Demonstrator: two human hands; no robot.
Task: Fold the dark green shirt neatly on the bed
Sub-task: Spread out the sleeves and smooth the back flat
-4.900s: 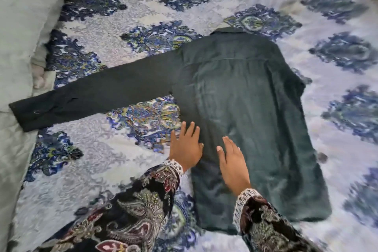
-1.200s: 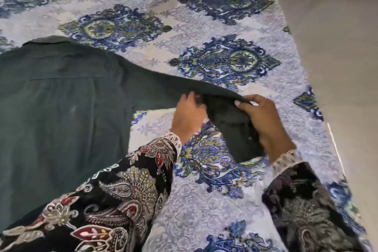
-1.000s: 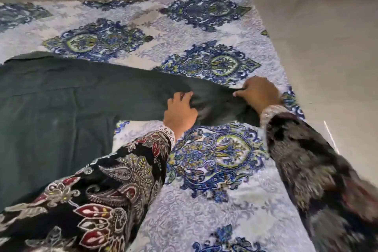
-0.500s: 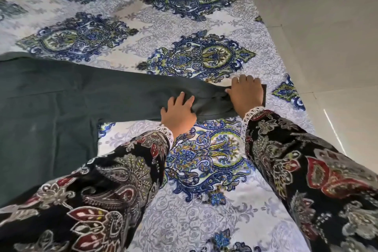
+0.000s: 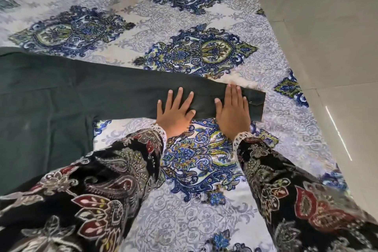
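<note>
Head view: looks down over a bed and both of the person's arms.
Shirt: the dark green shirt (image 5: 47, 108) lies flat on the patterned bedspread (image 5: 204, 221), its body at the left edge of the frame and partly cut off.
Sleeve: the shirt sleeve (image 5: 131, 92) stretches out rightward across the bed, ending in a cuff (image 5: 255, 102) near the bed's right edge.
Left hand: the left hand (image 5: 176, 114) rests palm down on the sleeve, fingers spread apart and flat.
Right hand: the right hand (image 5: 233, 112) lies palm down just inside the cuff, fingers straight and close together, thumb out to the side.
Cuff detail: a small pale spot on it may be a button; too small to be sure.
Floor: pale tiled floor (image 5: 327, 37) runs beside the bed at right.
</note>
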